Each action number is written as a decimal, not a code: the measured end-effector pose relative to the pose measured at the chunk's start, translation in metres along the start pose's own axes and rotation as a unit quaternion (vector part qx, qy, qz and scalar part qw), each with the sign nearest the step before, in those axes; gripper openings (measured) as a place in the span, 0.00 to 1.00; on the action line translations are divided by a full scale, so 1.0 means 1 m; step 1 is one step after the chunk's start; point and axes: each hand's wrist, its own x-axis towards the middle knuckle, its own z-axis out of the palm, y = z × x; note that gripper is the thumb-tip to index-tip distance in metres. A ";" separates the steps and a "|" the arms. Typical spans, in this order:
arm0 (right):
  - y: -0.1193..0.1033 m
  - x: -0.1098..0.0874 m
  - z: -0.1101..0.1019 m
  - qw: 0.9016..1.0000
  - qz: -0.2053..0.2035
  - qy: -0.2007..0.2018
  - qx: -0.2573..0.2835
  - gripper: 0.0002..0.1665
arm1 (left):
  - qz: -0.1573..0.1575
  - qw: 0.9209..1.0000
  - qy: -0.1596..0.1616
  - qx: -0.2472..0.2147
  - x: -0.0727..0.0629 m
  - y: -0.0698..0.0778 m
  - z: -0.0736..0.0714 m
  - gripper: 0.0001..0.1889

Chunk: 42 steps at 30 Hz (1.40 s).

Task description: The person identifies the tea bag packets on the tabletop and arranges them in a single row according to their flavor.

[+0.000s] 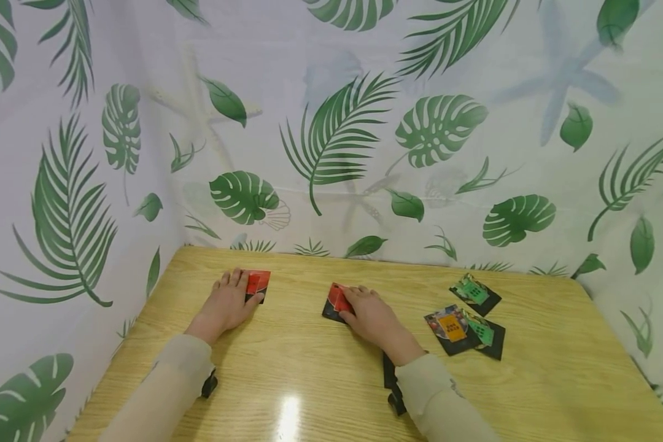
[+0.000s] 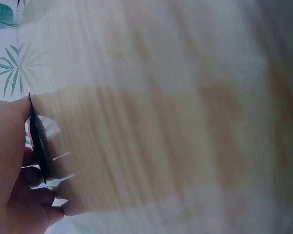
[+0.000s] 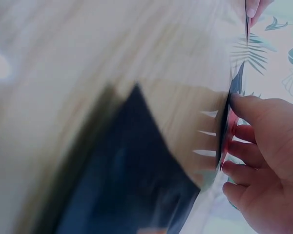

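Note:
Two small red-and-black packets lie on the wooden table. My left hand [image 1: 229, 304] rests on the left packet [image 1: 260, 281]; its fingers lie over the left side and the thumb touches the lower right corner. In the left wrist view this packet [image 2: 39, 144] shows edge-on under the thumb and fingers. My right hand [image 1: 372, 316] rests on the other red-and-black packet [image 1: 334, 301], fingers over its upper right, thumb at its lower edge. The right wrist view shows thumb and fingers touching that packet from above. The fingers hide part of both packets.
To the right lie a green-labelled packet [image 1: 475, 294], an orange-labelled packet [image 1: 452, 329] and another green-labelled packet [image 1: 492, 339] partly beneath it. A dark flat piece [image 1: 389, 371] shows under the right forearm. Leaf-patterned cloth [image 1: 353, 202] hangs behind the table [image 1: 287, 356].

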 end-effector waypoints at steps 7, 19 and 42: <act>-0.010 0.010 0.001 1.000 -0.003 -0.009 0.002 0.36 | 0.002 1.000 0.000 0.007 0.001 -0.001 -0.001 0.43; -0.023 0.027 0.005 1.000 -0.019 -0.008 0.022 0.36 | 0.002 1.000 -0.005 0.013 0.001 0.001 -0.002 0.43; -0.043 0.055 0.029 0.999 -0.034 -0.015 0.002 0.38 | -0.026 0.999 -0.013 0.021 0.000 0.005 -0.001 0.42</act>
